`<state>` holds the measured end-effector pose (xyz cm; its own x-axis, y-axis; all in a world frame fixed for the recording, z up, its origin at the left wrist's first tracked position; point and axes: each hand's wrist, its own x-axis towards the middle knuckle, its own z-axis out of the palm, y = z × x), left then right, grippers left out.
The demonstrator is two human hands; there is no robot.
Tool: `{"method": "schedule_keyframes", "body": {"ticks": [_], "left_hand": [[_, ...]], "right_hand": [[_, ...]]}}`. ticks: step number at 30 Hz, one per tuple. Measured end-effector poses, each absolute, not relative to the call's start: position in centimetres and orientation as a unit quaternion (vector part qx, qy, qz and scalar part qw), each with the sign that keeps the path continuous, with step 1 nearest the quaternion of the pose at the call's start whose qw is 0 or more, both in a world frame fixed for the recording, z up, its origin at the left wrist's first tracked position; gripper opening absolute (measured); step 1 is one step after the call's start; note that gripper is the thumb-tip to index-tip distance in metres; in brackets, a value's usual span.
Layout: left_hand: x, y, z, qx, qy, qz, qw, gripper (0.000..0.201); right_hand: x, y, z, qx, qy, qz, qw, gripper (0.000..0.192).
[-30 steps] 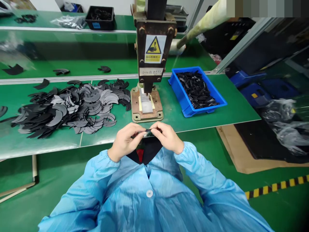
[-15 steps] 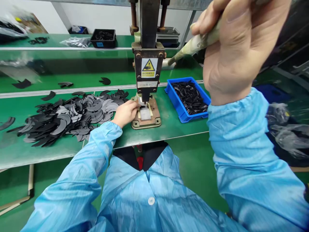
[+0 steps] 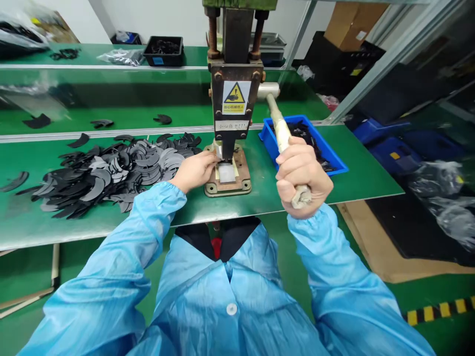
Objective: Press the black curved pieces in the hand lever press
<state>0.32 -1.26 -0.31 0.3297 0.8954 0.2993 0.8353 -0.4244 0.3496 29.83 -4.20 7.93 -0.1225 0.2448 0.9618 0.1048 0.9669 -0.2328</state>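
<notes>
Lever handle (image 3: 282, 136) of our hand press (image 3: 234, 94) has swung down since half a second ago; our right hand (image 3: 302, 175) is fisted tightly round its lower end. Our left hand (image 3: 195, 169) stays at the die plate (image 3: 227, 174), fingers pinched; whatever they pinch is hidden. Beyond the right fist, a blue bin (image 3: 336, 160) holds black strips. Left of the left hand lie black crescents (image 3: 111, 170).
</notes>
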Motion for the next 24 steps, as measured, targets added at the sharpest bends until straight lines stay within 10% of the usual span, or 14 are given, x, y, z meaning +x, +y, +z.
{"method": "schedule_keyframes", "body": {"ticks": [14, 24], "left_hand": [[-3.8, -4.5, -1.4, 0.789, 0.614, 0.028, -0.015, 0.055], [-4.0, -5.0, -2.0, 0.769, 0.622, 0.127, 0.077, 0.035]], "right_hand": [[28.9, -3.6, 6.9, -0.085, -0.711, 0.043, 0.696, 0.035], [28.8, -3.5, 6.9, -0.085, -0.707, 0.041, 0.701, 0.034]]}}
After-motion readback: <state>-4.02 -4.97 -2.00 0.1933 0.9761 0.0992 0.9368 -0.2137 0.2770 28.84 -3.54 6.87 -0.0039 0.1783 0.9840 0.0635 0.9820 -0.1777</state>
